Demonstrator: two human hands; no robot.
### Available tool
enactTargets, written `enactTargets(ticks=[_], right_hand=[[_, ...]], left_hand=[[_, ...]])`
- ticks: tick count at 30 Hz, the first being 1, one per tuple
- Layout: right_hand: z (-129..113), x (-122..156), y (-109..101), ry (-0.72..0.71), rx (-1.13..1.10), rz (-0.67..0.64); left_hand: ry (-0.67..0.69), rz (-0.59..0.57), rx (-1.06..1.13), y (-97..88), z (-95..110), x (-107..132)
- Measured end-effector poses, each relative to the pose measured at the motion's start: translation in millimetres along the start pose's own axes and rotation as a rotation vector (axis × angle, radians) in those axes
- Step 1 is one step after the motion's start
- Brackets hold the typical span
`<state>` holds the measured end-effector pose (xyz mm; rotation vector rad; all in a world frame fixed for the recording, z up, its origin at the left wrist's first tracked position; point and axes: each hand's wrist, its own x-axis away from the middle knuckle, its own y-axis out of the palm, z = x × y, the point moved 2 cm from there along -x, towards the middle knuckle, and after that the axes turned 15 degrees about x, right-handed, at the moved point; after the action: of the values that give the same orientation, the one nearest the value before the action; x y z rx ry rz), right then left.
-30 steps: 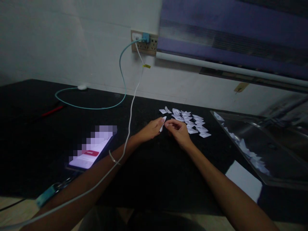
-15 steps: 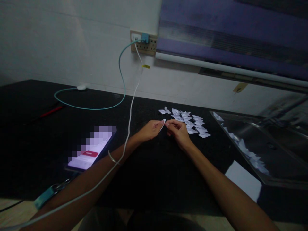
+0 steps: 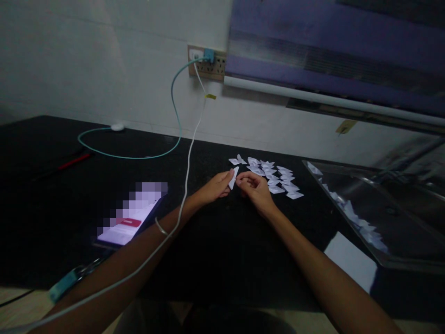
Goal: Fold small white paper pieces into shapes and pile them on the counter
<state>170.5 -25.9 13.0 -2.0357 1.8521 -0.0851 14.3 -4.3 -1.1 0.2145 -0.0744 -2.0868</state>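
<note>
Paper sits between the two hands: a small white paper piece [image 3: 233, 178], narrow and pointed, is held tilted just above the dark tabletop [image 3: 215, 253]. The left hand [image 3: 216, 187] has its thumb and forefinger closed on the near side of the piece, with the other fingers curled under. The right hand [image 3: 256, 189] meets it from the other side, fingertips pinched at the upper edge, so both hands grip the same piece. Just beyond the right hand, and a little to its right, a cluster of folded paper bits [image 3: 276, 178] lies spread on the tabletop, close to the knuckles but not touching them. Farther to the right of that hand a metal tray [image 3: 410, 232] holds a line of white scraps [image 3: 351, 214], and a blank white sheet [image 3: 351, 262] lies beside the right forearm. A thin bangle [image 3: 160, 227] circles the left wrist, and a white cable [image 3: 188, 162] crosses over that forearm and runs up to a wall socket [image 3: 206, 62] well beyond the hands. To the left of the left forearm a lit phone [image 3: 129, 220] lies flat. A teal cable [image 3: 139, 156] loops across the tabletop far left of the hands, near a red pen [image 3: 74, 160].
</note>
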Motion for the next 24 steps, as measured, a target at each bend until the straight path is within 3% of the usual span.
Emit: enactTargets(ticks=[12,15,19,24], right_hand=[[4.6,-1.8,0.4,-0.015,0.046,-0.002],[1.9,-0.6,1.5,-0.001,0.063,0.010],[-3.6,4.3,5.0,0.002,0.122,0.072],[-7.2,8.8,7.4,-0.017,0.204,0.112]], left_hand=[[0.009,-0.036,-0.056,1.2,0.7,0.5],[0.061,-0.026,-0.153,1.0,1.2,0.0],[0.227,-0.087,-0.339,1.7,4.6,0.6],[0.226,-0.089,-0.500,-0.6,1.2,2.0]])
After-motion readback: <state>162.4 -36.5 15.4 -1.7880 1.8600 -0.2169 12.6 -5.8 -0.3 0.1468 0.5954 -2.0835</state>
